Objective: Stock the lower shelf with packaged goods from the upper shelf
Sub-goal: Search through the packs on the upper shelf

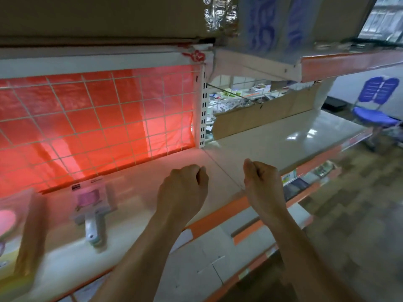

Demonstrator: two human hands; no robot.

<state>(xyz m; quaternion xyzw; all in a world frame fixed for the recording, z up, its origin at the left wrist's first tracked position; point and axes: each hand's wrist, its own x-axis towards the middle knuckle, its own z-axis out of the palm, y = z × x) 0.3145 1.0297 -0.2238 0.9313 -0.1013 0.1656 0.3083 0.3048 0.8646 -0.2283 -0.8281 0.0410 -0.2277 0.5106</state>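
My left hand (183, 188) and my right hand (261, 184) hover side by side over the front of a white shelf (272, 138), both with fingers curled and nothing in them. A clear blister pack with a pink item (90, 201) lies flat on the shelf, left of my left hand. At the far left stands a blurred package with a pink circle (13, 221). Cardboard boxes (98, 16) sit on the shelf above. A lower shelf (202, 264) with an orange edge shows beneath my forearms.
A white wire grid backed by red plastic sheet (98, 118) closes the back of the left bay. A torn cardboard panel (266, 114) backs the right bay. A blue chair (375, 105) stands on the floor at right.
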